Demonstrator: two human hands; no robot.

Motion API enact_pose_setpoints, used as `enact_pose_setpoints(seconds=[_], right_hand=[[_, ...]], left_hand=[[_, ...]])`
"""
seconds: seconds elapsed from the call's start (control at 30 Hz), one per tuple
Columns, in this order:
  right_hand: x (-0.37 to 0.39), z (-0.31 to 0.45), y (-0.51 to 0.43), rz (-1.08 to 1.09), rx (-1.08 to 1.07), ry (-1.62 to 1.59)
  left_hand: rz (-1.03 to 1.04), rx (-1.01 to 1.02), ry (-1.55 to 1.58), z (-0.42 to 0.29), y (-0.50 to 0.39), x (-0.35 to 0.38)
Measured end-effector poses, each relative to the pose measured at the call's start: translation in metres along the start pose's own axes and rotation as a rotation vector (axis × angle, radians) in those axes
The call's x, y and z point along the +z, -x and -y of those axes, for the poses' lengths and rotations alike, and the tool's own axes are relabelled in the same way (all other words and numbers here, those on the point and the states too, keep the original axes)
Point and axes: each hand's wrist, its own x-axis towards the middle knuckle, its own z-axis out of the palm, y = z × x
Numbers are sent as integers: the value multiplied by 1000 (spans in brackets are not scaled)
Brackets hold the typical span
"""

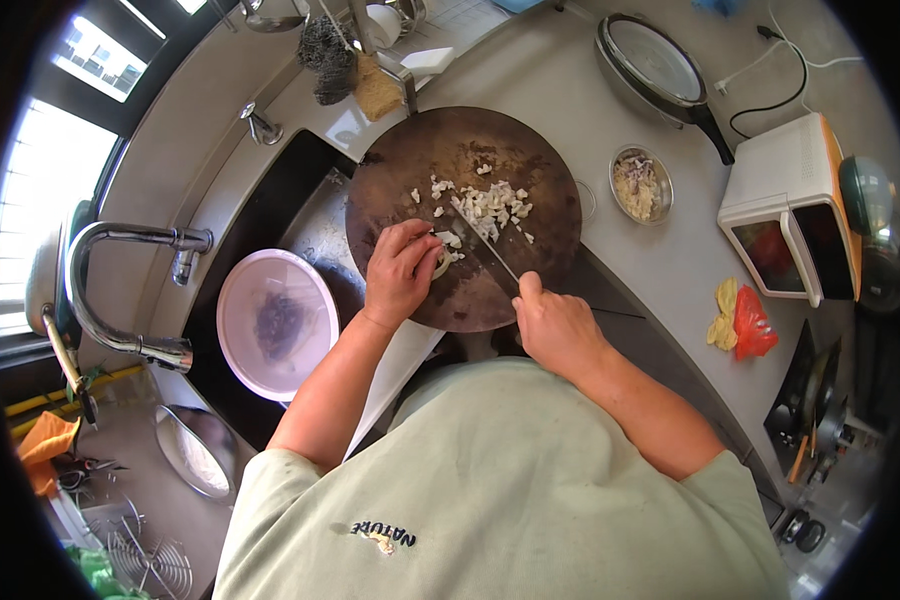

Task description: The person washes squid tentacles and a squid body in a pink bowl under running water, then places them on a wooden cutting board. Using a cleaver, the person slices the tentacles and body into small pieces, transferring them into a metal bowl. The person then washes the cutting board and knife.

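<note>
A round, dark wooden chopping board (pixel 394 161) lies in front of me, overlapping the sink's edge. My right hand (pixel 559 322) grips the handle of a kitchen knife (pixel 490 246), whose blade points up and left across the board. Close to the blade's left side, my left hand (pixel 401 270) has its fingers curled on a pale, curved piece of food (pixel 442 264), partly hidden by the fingers. A loose heap of chopped white pieces (pixel 493 206) lies just beyond the blade. Several smaller bits are scattered to the heap's left.
Left of the board, a pink basin (pixel 229 315) sits in the dark sink (pixel 300 161) beside a chrome faucet (pixel 127 232). To the right are a bowl of shredded food (pixel 643 185), a lidded pan (pixel 656 64), a white countertop oven (pixel 776 176) and a red plastic bag (pixel 754 322). A metal bowl (pixel 221 442) stands lower left.
</note>
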Motion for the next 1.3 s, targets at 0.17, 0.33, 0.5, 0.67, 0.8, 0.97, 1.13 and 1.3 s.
enact_pose_setpoints(seconds=[0.17, 0.33, 0.5, 0.67, 0.8, 0.97, 1.13, 1.3], right_hand=[[5, 3, -7, 48, -28, 73], [3, 12, -11, 116, 3, 66], [3, 22, -30, 149, 13, 26], [6, 21, -75, 91, 13, 0], [9, 0, -56, 140, 0, -10], [1, -36, -10, 43, 87, -71], [-2, -9, -7, -21, -45, -14], [7, 10, -16, 32, -122, 110]], left_hand=[[92, 98, -10, 8, -3, 7], [100, 131, -51, 8, -1, 12], [104, 113, -39, 8, -2, 14], [110, 112, -36, 7, -5, 16], [119, 55, -33, 11, 2, 10], [16, 11, -8, -5, 14, -11], [26, -67, -29, -12, 27, -19], [60, -5, -87, -6, 26, -7]])
